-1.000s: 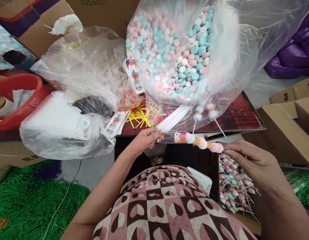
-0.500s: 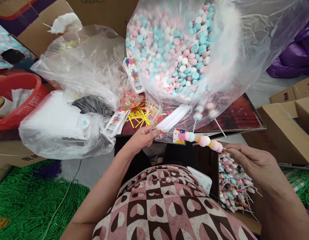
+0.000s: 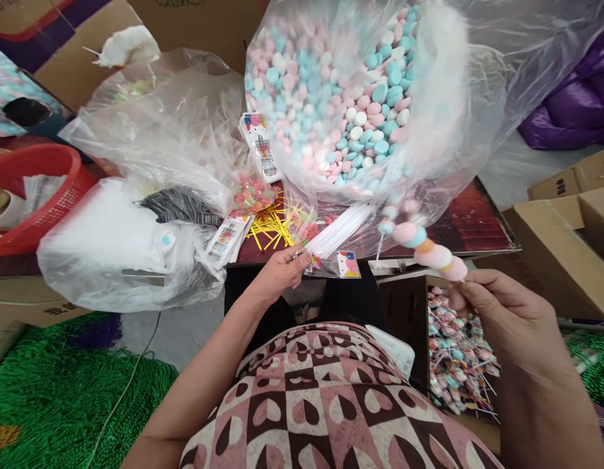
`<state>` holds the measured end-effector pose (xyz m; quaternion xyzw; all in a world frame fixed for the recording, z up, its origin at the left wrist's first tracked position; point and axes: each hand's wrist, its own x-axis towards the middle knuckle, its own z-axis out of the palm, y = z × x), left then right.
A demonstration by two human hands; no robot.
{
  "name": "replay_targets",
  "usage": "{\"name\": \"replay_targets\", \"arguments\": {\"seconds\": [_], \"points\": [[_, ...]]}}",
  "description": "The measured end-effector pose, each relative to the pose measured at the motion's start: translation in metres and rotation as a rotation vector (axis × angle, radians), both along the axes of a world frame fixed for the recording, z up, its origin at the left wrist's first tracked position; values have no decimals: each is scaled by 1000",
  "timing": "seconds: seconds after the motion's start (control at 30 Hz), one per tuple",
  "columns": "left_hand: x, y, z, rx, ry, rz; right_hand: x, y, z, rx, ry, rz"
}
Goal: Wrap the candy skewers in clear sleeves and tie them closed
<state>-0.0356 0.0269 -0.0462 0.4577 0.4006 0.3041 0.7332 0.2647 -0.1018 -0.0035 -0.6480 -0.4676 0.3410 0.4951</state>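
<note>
My right hand (image 3: 497, 306) pinches the stick of a candy skewer (image 3: 429, 251) strung with pink, blue and orange sweets, tilted up to the left near the table's front edge. My left hand (image 3: 281, 272) is closed on the open end of a clear wrapper bag (image 3: 326, 260) whose printed paper header (image 3: 348, 264) lies just right of it. Behind both stands a large clear plastic bag of pink, blue and white sweets (image 3: 341, 98). A bundle of white sticks (image 3: 338, 229) and yellow twist ties (image 3: 272, 228) lie on the dark table (image 3: 472, 225).
A cardboard box of finished wrapped skewers (image 3: 455, 352) stands below my right hand. Crumpled plastic bags (image 3: 145, 189) and a red basket (image 3: 32, 189) sit at the left. Open cardboard boxes (image 3: 570, 241) are at the right, green beaded cloth (image 3: 52, 397) on the floor.
My right hand has drawn the skewer to the right and tilted it up, away from the wrapper's header. My left hand has stayed in place on the wrapper.
</note>
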Motion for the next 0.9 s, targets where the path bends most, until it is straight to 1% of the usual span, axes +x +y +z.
{"name": "replay_targets", "arguments": {"seconds": [0.1, 0.13, 0.23, 0.27, 0.3, 0.4, 0.47, 0.53, 0.6, 0.67, 0.77, 0.83, 0.9], "points": [[5, -6, -2, 0, -5, -13, -27, 11, -2, -20, 223, 70], [7, -8, -3, -2, -11, -16, -38, 17, -4, -28, 273, 53], [11, -13, -1, 1, -36, -15, -67, 33, -10, -48, 414, -68], [11, -14, 0, 5, -40, -15, -74, 37, -12, -66, 456, -74], [11, -15, 1, 12, -39, -20, -79, 41, -13, -88, 496, -61], [10, -17, 6, 68, 8, -52, -86, 46, -14, -178, 557, 46], [10, -18, 10, 106, 60, -76, -88, 48, -14, -209, 527, 69], [12, -19, 12, 119, 96, -86, -91, 49, -17, -190, 449, 37], [15, -20, 12, 115, 100, -74, -93, 50, -22, -138, 353, -16], [18, -22, 9, 101, 86, -48, -96, 50, -28, -94, 262, -62], [22, -25, 1, 71, 66, 5, -99, 50, -37, -57, 163, -116], [23, -27, -5, 54, 58, 20, -101, 51, -39, -43, 134, -128], [23, -27, -8, 48, 71, 20, -101, 53, -38, -33, 125, -106]]}}
